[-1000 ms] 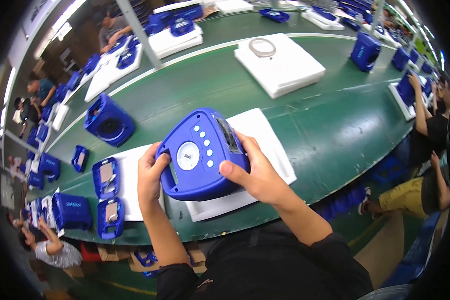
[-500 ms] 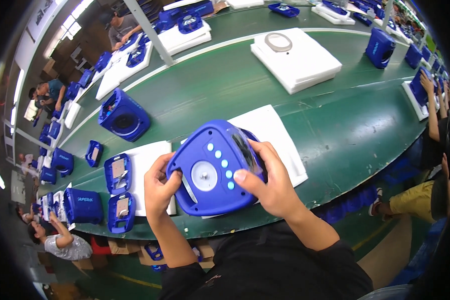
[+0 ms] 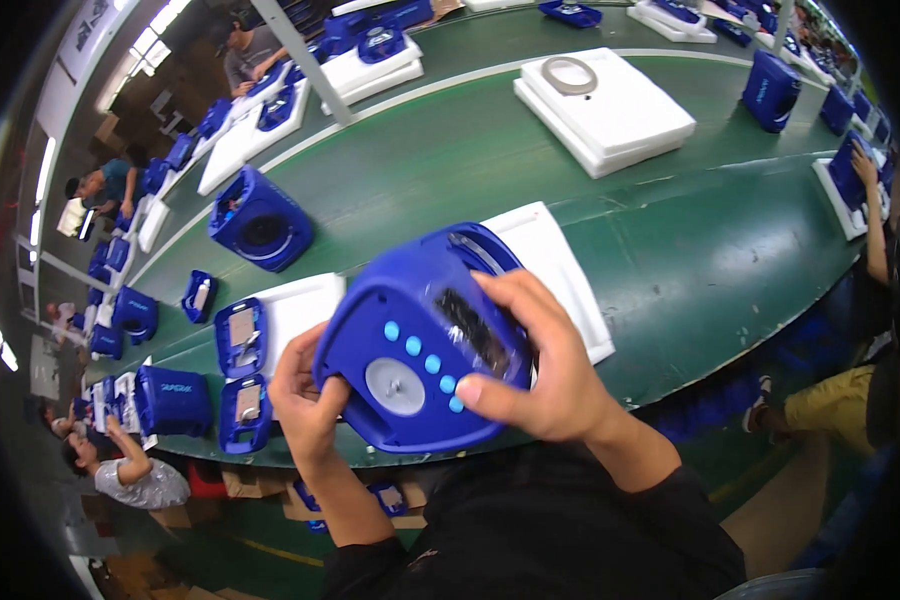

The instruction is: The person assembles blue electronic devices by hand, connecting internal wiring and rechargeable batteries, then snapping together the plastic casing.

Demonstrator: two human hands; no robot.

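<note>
Between my two hands is a blue plastic speaker panel (image 3: 400, 295), held tilted in front of me. On its face are a round grey dial (image 3: 390, 390), a slanting row of light-blue buttons (image 3: 413, 346) and a dark window (image 3: 473, 330) under shiny clear film. My left hand (image 3: 308, 395) grips the left edge, thumb at a slot beside the dial. Round the right side curls my right hand (image 3: 545, 365), its thumb on the lowest buttons. The fingers behind the panel are partly hidden. A white foam sheet (image 3: 560, 270) lies beneath it on the green bench.
Left on the green bench (image 3: 690, 270) stand an open speaker box (image 3: 260, 220), several small blue trays (image 3: 242, 335) and another blue box (image 3: 173, 400). A grey ring (image 3: 570, 75) rests on stacked white foam (image 3: 620, 120) at the far side. Co-workers sit at both sides.
The panel has tipped and shifted slightly left, so its window and rear rim show more. Both hands keep their hold, the left moving a little left and down.
</note>
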